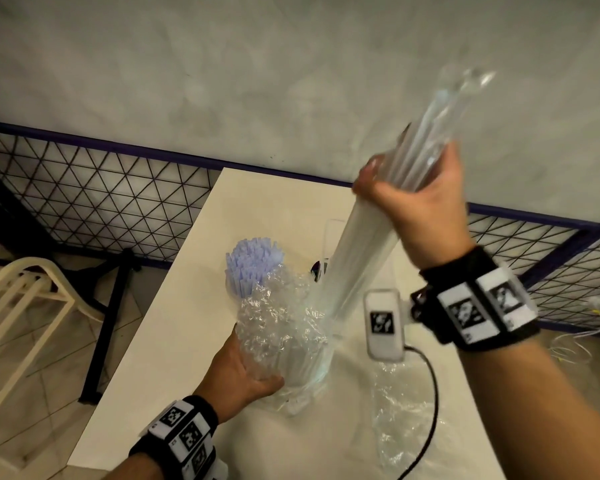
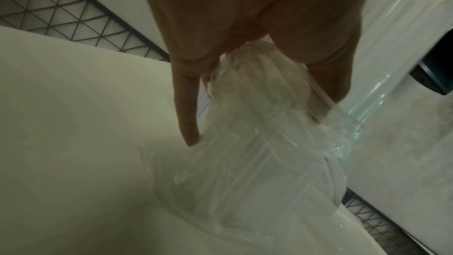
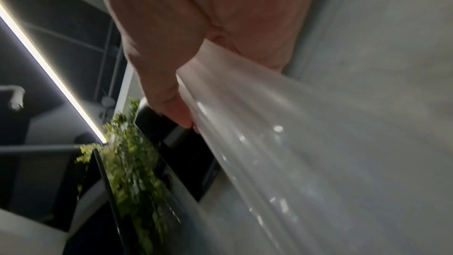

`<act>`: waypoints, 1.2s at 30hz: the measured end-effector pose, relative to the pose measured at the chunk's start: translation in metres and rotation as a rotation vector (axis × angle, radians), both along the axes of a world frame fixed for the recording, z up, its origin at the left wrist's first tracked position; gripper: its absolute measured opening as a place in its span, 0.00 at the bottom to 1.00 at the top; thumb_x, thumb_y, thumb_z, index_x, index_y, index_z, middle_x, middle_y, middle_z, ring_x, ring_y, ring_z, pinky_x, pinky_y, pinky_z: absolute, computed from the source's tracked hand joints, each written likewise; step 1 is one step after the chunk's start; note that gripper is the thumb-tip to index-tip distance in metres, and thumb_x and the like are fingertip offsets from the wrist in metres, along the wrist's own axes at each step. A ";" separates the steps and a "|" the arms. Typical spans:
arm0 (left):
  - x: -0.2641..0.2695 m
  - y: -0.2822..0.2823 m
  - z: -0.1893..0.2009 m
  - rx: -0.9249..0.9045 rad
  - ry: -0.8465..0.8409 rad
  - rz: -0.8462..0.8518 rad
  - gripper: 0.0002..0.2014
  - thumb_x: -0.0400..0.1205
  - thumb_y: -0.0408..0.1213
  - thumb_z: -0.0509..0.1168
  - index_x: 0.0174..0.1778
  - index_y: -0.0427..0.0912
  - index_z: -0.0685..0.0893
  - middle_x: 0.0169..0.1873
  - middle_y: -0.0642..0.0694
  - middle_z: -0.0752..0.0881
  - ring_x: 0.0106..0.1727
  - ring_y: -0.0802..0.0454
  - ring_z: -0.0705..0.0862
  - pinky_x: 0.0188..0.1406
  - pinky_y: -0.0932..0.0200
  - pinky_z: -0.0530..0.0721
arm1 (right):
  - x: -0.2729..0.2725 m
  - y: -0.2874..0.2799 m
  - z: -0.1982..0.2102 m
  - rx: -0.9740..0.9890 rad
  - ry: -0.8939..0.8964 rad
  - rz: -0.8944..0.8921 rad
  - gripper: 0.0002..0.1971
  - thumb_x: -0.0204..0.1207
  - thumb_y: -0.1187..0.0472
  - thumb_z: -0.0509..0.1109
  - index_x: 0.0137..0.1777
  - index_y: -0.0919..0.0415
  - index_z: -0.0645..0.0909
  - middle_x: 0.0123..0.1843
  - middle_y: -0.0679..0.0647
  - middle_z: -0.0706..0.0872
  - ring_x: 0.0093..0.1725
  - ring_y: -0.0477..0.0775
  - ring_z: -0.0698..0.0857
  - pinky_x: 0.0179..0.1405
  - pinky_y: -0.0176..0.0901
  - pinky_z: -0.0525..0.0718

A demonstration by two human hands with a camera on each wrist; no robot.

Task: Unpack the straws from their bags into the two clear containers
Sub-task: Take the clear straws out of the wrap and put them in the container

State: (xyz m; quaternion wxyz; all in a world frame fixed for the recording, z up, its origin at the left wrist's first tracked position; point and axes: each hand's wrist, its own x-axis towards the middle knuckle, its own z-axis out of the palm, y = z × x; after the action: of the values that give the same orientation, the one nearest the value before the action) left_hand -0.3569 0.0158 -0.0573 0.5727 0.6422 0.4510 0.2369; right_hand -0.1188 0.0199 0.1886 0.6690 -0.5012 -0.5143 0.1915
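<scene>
My right hand (image 1: 409,195) grips a long bundle of clear straws (image 1: 364,258), raised and tilted, its top end blurred near the wall. The bundle's lower end sits inside a crumpled clear bag (image 1: 284,327) that my left hand (image 1: 253,375) holds low over the table. In the left wrist view my fingers (image 2: 186,104) pinch the bag (image 2: 257,152). The right wrist view shows my fingers (image 3: 169,92) wrapped round the straws (image 3: 269,152). Pale purple straws (image 1: 252,259) stand upright behind the bag. A clear container (image 1: 333,237) stands behind the bundle.
The cream table (image 1: 174,341) ends at its left edge, with a cream chair (image 1: 18,306) and black table legs beyond it. An empty clear bag (image 1: 399,410) lies at the front right beside a black cable (image 1: 430,410). A wire mesh fence (image 1: 101,202) runs along the wall.
</scene>
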 end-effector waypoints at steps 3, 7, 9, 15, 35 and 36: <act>0.000 0.000 0.002 0.010 -0.002 0.002 0.46 0.58 0.45 0.86 0.72 0.55 0.73 0.61 0.57 0.88 0.63 0.61 0.86 0.71 0.50 0.81 | 0.021 0.012 0.042 0.134 -0.029 -0.024 0.26 0.65 0.76 0.78 0.55 0.56 0.69 0.43 0.58 0.83 0.43 0.60 0.88 0.47 0.63 0.90; 0.000 -0.002 0.004 0.009 0.004 0.016 0.45 0.57 0.46 0.85 0.71 0.56 0.74 0.59 0.58 0.88 0.61 0.62 0.86 0.69 0.52 0.82 | 0.041 0.034 0.055 0.163 -0.112 -0.044 0.29 0.67 0.73 0.78 0.62 0.64 0.66 0.45 0.57 0.82 0.46 0.57 0.88 0.53 0.60 0.89; 0.000 -0.002 0.004 0.003 0.002 0.018 0.46 0.57 0.46 0.86 0.71 0.57 0.73 0.59 0.58 0.88 0.62 0.61 0.86 0.70 0.50 0.82 | 0.047 0.047 0.042 0.104 -0.113 -0.075 0.33 0.67 0.72 0.79 0.68 0.69 0.65 0.48 0.59 0.83 0.47 0.56 0.89 0.52 0.52 0.90; 0.000 -0.003 0.001 -0.019 -0.010 0.038 0.45 0.57 0.45 0.86 0.70 0.58 0.74 0.59 0.58 0.89 0.62 0.59 0.87 0.69 0.48 0.82 | 0.054 0.066 -0.031 -0.148 -0.049 -0.194 0.36 0.68 0.69 0.81 0.73 0.59 0.67 0.57 0.56 0.84 0.54 0.52 0.89 0.54 0.48 0.90; 0.002 -0.001 0.002 0.056 0.030 0.028 0.41 0.58 0.44 0.85 0.68 0.57 0.76 0.55 0.60 0.89 0.57 0.65 0.87 0.60 0.66 0.82 | 0.035 0.021 -0.070 -0.543 -0.494 0.280 0.23 0.72 0.81 0.63 0.52 0.50 0.84 0.48 0.50 0.90 0.45 0.53 0.90 0.45 0.41 0.86; 0.002 -0.001 0.000 0.060 0.034 0.023 0.42 0.58 0.45 0.84 0.68 0.57 0.76 0.56 0.60 0.89 0.58 0.65 0.87 0.61 0.65 0.82 | 0.030 0.011 -0.071 -0.587 -0.550 0.354 0.23 0.72 0.80 0.64 0.55 0.51 0.84 0.50 0.50 0.89 0.46 0.52 0.90 0.44 0.38 0.86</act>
State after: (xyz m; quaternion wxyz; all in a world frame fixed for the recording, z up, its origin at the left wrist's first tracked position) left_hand -0.3553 0.0147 -0.0569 0.5428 0.6578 0.4606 0.2460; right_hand -0.0890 0.0308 0.1171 0.2934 -0.6067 -0.6749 0.3005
